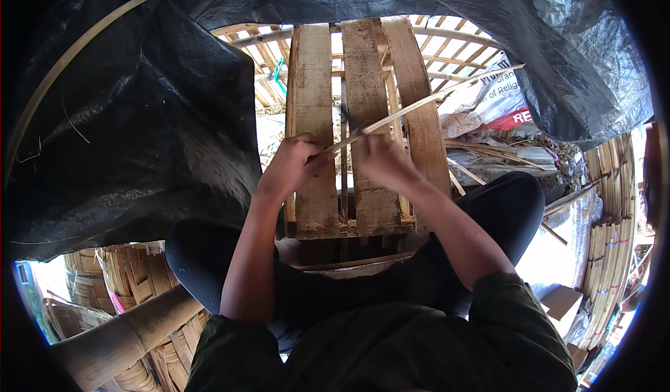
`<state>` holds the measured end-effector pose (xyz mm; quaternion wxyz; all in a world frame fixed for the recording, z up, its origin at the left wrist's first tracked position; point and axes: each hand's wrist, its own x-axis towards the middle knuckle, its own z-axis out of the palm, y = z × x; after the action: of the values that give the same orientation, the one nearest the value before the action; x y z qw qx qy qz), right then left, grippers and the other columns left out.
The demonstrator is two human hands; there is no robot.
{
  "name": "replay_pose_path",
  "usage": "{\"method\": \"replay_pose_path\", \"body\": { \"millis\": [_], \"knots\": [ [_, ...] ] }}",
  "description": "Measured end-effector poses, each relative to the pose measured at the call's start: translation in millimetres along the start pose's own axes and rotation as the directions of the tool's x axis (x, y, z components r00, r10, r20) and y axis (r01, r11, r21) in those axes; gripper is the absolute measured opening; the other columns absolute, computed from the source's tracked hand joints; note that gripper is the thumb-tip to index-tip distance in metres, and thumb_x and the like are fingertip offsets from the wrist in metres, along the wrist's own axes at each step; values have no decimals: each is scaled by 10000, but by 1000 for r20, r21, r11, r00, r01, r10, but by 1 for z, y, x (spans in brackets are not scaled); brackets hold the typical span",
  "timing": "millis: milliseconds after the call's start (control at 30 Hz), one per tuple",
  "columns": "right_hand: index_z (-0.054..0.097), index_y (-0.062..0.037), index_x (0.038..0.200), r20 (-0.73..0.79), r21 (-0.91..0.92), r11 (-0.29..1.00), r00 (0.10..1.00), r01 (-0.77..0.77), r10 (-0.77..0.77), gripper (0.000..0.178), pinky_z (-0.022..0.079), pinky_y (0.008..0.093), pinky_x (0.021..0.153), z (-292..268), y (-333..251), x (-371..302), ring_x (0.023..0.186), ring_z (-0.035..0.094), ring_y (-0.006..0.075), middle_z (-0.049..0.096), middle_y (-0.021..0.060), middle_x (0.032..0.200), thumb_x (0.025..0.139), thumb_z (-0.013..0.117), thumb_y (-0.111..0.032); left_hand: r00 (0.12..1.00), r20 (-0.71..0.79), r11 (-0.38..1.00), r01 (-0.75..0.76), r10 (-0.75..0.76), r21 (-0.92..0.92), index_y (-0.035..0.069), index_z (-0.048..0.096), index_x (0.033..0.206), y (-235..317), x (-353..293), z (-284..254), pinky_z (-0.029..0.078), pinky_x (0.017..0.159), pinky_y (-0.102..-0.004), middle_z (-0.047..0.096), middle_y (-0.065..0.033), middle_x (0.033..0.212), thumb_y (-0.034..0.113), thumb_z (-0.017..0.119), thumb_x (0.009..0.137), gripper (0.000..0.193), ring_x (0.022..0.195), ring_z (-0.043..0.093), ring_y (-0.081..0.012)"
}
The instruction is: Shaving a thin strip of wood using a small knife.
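Observation:
A long pale bamboo strip (419, 104) slants up to the right above a slatted wooden bench (313, 85). My left hand (289, 167) is closed around its lower end. My right hand (386, 163), smeared by motion, is closed just right of it, against the strip. From its fingers a dark, narrow blade, apparently a knife (352, 121), points up and to the left across the strip. The knife's handle is hidden in my grip. Both hands are over the near half of the bench, between my bent knees.
Black plastic sheeting (139, 134) hangs at the left and along the top. Loose strips (502, 153) lie right of the bench. Bundled bamboo slats (606, 273) stand at the far right. A thick bamboo pole (132, 333) and woven baskets (139, 273) are at lower left.

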<state>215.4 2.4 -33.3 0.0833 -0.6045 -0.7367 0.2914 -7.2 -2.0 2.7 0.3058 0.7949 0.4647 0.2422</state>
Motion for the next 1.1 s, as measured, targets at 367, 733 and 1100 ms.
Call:
{"method": "replay_pose_path", "body": {
  "millis": [367, 733, 1100],
  "knots": [
    [566, 20, 1102, 101, 19, 990, 985, -142, 139, 384, 423, 284, 377, -23, 37, -7, 461, 476, 95, 570, 65, 685, 1067, 307, -261, 1000, 18, 999, 8, -8, 44, -7, 722, 961, 3, 6, 1, 505, 679, -372, 664, -159, 873, 187, 735, 860, 219, 764, 656, -328],
    [614, 34, 1105, -8, 46, 964, 965, -262, 263, 461, 549, 458, 587, -51, 15, -9, 662, 679, 317, 675, 190, 788, 1044, 352, -341, 1000, 21, 998, -9, 7, 61, -10, 720, 981, 0, 3, 0, 488, 647, -372, 641, -167, 859, 204, 727, 878, 237, 724, 643, -318],
    [690, 0, 960, -318, 1, 938, 889, -347, 329, 501, 541, 535, 784, -62, 56, 4, 848, 692, 424, 699, 250, 847, 1021, 384, -393, 1000, 11, 998, 17, -18, 61, -18, 717, 991, 6, 5, 1, 489, 659, -374, 640, -163, 869, 217, 730, 879, 262, 749, 641, -322]
  ]
}}
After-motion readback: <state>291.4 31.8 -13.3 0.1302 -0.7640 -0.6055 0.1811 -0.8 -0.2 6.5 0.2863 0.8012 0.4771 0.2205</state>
